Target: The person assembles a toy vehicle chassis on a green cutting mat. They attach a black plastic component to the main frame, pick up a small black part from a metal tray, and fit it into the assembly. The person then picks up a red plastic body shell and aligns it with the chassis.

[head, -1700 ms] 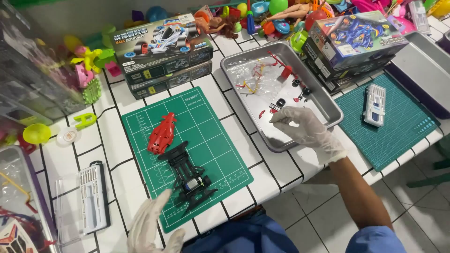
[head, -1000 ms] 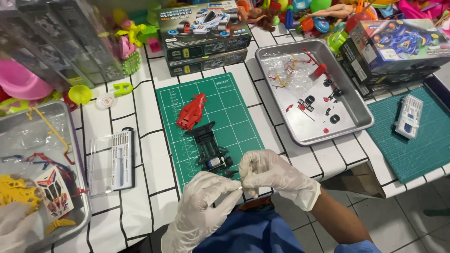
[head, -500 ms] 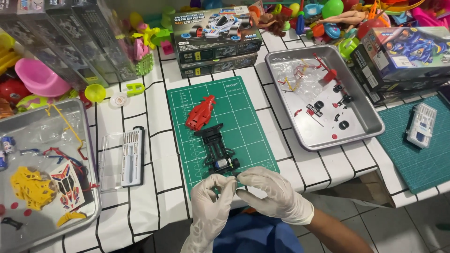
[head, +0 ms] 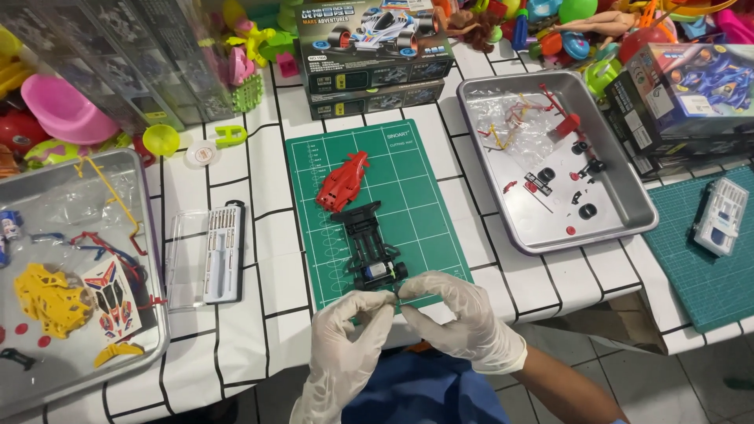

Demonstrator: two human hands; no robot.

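My left hand [head: 345, 349] and my right hand [head: 463, 318], both in white gloves, meet fingertip to fingertip at the near edge of the green cutting mat [head: 408, 169]. Between the fingertips they pinch a small part, too small to make out. They are right at the near end of a black toy car chassis [head: 367, 243] that lies lengthwise on the mat. A red car body shell [head: 342, 182] lies just beyond the chassis.
A metal tray [head: 628, 206] on the right holds small black wheels [head: 587, 210] and red parts. A second tray [head: 153, 259] on the left holds yellow and sticker parts. A screwdriver set case [head: 214, 255], stacked kit boxes [head: 369, 55], a teal mat [head: 707, 275] and toys surround the mat.
My right hand left the right tray and came to the near end of the chassis. My left hand rose to meet it. The view shifted to the left.
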